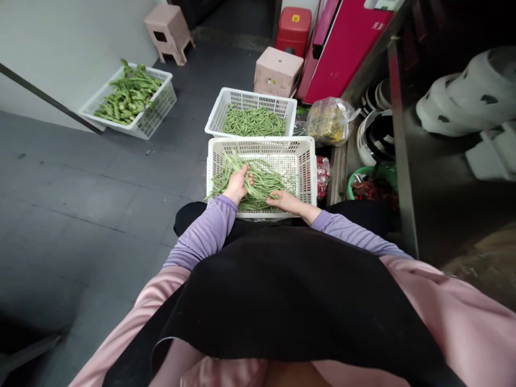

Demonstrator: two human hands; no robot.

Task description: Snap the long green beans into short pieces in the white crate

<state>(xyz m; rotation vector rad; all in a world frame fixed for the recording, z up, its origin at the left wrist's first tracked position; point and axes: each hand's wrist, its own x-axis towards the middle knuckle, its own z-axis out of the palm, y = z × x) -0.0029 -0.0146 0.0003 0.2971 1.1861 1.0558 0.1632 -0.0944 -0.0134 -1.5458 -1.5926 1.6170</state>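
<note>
Long green beans (264,180) lie in a heap in the near white basket (262,142), mostly in its left and middle part. My left hand (238,185) is closed around a bunch of them, with the bean ends sticking out past the fingers. To its right, my right hand (282,200) is over the near side of the heap, its fingers pinched together on beans. Short bean pieces (255,121) fill much of the far white basket (220,110), which stands right behind the near one.
At the far left stands a white basket (157,115) of green stalks (131,94). Behind the baskets are a pink stool (278,72) and a red stool (293,32). A clear plastic bag (330,122), a green basin (355,177) and a metal shelf edge (403,156) are on the right.
</note>
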